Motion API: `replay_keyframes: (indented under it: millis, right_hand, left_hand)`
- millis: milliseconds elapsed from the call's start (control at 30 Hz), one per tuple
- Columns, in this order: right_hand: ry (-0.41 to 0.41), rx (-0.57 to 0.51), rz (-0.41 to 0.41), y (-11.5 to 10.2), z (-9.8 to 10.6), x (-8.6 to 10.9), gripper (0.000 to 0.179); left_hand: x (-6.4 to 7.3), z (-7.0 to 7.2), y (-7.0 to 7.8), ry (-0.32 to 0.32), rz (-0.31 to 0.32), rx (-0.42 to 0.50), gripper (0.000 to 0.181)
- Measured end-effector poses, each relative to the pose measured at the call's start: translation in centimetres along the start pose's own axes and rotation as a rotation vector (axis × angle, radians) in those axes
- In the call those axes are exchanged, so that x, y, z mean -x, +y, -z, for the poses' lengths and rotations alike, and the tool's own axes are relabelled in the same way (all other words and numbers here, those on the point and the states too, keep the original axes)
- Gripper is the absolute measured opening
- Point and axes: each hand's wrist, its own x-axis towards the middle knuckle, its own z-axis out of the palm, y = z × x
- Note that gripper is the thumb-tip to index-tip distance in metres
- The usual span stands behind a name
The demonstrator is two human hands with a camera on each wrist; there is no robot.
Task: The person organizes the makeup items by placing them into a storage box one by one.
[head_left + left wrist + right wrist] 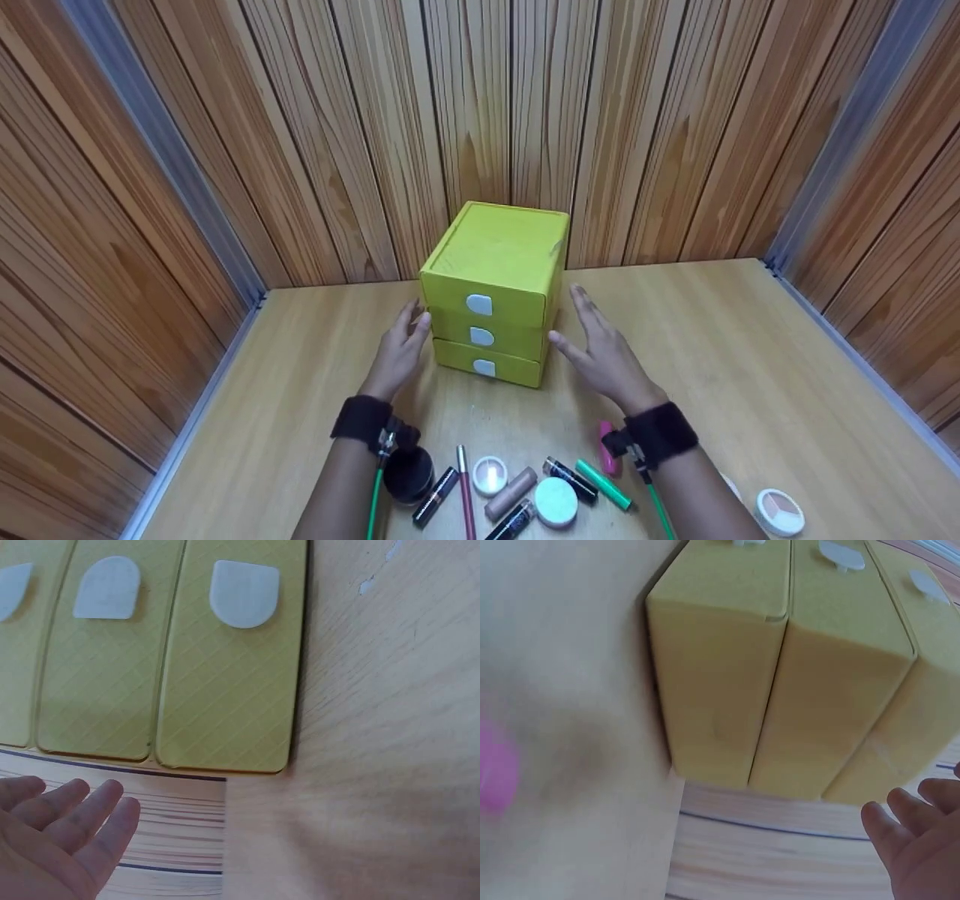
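Note:
A yellow-green drawer box with three stacked drawers and pale rounded handles stands on the table in the head view. All its drawers look closed. My left hand is at its left side, fingers extended and holding nothing; in the head view the fingertips come very near the side. The left wrist view shows the drawer fronts with my fingers just off the edge. To the right of the box, my right hand is spread with a small gap. In the right wrist view, its fingers are beside the box's side.
Cosmetics lie near the front: a dark round jar, a long pencil, a mint-lidded jar, a green tube, a pink tube and a round compact. Wood-panelled walls enclose the table.

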Motion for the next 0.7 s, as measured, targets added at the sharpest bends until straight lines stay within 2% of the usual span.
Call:
replay_keyframes:
  millis: [200,233,433,467,700]
  right_hand:
    - [0.045,-0.064,0.007,-1.0,-1.2,-1.2,0.082]
    - [0.050,-0.073,0.003,-1.1,-1.5,-1.4,0.082]
    - [0.048,-0.098,-0.025,-1.7,-2.7,-1.8,0.084]
    - [0.044,-0.099,-0.029,-1.8,-2.8,-1.9,0.085]
    - [0.037,-0.109,-0.055,-1.9,-2.8,-2.1,0.084]
  left_hand:
    - [-0.8,-0.8,0.0,-0.015,0.042,0.063,0.075]
    - [-0.6,-0.8,0.5,-0.026,0.053,0.070,0.074]
    - [-0.5,-1.3,0.4,-0.030,0.063,0.064,0.077]
    - [-0.8,-1.4,-0.2,-0.024,0.057,0.057,0.079]
    - [-1.0,-1.5,0.3,-0.042,0.068,0.037,0.080]
